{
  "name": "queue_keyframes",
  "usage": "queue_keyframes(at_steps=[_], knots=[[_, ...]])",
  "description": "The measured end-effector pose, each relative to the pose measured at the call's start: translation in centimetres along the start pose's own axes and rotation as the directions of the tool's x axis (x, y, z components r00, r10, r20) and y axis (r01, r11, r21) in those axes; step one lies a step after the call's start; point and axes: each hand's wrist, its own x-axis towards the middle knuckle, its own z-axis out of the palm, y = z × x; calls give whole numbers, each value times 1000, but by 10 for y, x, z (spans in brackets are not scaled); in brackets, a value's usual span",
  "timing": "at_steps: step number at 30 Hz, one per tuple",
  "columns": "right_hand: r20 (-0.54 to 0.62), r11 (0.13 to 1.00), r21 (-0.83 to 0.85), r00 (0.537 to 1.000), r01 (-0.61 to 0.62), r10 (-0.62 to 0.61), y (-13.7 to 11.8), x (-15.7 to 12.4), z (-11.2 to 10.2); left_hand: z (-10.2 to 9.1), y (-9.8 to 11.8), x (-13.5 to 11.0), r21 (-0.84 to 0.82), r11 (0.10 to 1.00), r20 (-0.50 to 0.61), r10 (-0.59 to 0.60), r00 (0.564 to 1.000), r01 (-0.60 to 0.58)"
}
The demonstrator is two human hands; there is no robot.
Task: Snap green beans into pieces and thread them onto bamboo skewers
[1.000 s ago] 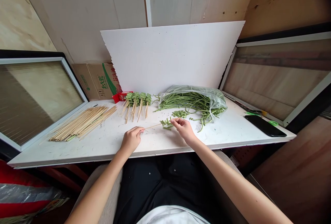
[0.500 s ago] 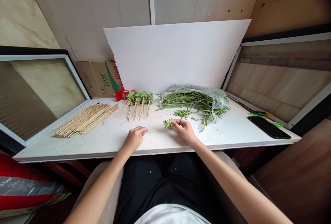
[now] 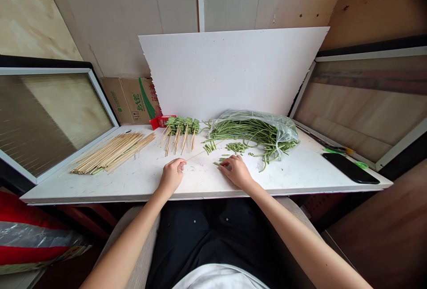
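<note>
My left hand (image 3: pixel 172 176) is closed around the blunt end of a thin bamboo skewer (image 3: pixel 196 154), which slants up and away to the right. A few short cut pieces of green bean (image 3: pixel 210 147) are threaded on it towards the far end. At the right, my right hand (image 3: pixel 236 171) rests low over the table, thumb and fingers pinching a cut long bean piece (image 3: pixel 217 163). More cut pieces (image 3: pixel 226 156) lie just beyond its fingertips. Behind them is a small heap of chopped bean bits (image 3: pixel 236 147).
Several finished bean skewers (image 3: pixel 182 125) lie at the back, beside a red packet (image 3: pixel 162 122). Loose bamboo skewers (image 3: pixel 111 153) are piled at left. A clear bag of long beans (image 3: pixel 250 128) lies back right; a black phone (image 3: pixel 350 167) is at the right edge.
My right hand has let go of the threaded bean pieces and come down to the cut pieces on the table. The skewer in my left hand now tilts farther up, its beans away from my right hand.
</note>
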Motion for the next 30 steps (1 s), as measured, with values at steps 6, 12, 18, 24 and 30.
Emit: queue_keyframes(at_steps=[6,12,18,24,30], knots=[[35,989,117,996,-89,85,-3,7,-2,-2,1,0,-30,999,-14,-31,999,31],[125,742,561,924,-367,362,8,14,-20,-2,1,0,-47,999,-13,-26,1000,25],[204,613,674,902,-412,381,12,16,-33,0,0,-2,-6,999,33,46,998,-46],[178,584,716,910,-381,375,13,16,-35,1,2,-3,13,995,76,96,992,-98],[175,548,748,907,-375,382,19,16,-32,1,3,-3,31,993,83,112,990,-115]])
